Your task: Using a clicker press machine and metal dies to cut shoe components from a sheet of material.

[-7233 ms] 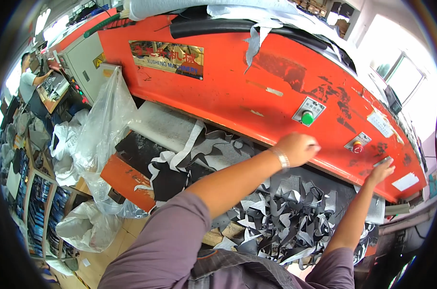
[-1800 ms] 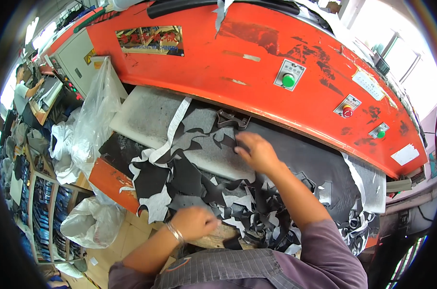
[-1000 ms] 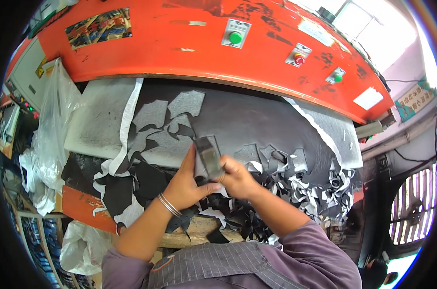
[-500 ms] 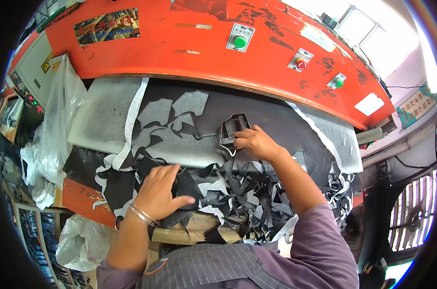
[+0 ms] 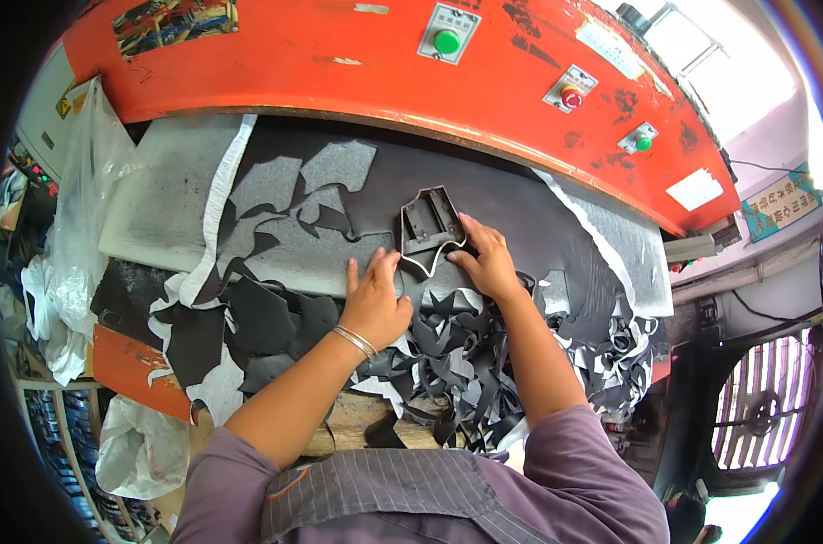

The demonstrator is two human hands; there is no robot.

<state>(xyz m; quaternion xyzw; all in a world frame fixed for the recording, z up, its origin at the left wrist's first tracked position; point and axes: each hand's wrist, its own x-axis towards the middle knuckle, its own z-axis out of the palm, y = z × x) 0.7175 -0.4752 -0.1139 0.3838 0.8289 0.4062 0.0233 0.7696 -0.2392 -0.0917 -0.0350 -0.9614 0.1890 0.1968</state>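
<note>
A metal cutting die (image 5: 421,243), shaped like a small pentagon frame with a notched near edge, rests on the dark leather-like sheet (image 5: 484,163). My right hand (image 5: 490,260) grips its right side, fingers along the wall and thumb at the near corner. Beside the die's lower left, my left hand (image 5: 375,304) lies with its fingers apart and holds nothing; its fingertips are close to the frame, and I cannot tell if they touch. Left of the die, cut-outs in the sheet expose the grey-white board (image 5: 339,263).
An orange press beam (image 5: 339,82) with green and red buttons spans the far side. Black and white scraps (image 5: 457,363) pile along the near edge. Clear plastic bags (image 5: 90,208) hang at the left; a white sack (image 5: 144,449) sits lower. A fan (image 5: 765,412) stands at right.
My left hand has moved right and away from me, up beside the die. My right hand has shifted from the die's inside to its right wall. The whole view has tilted slightly.
</note>
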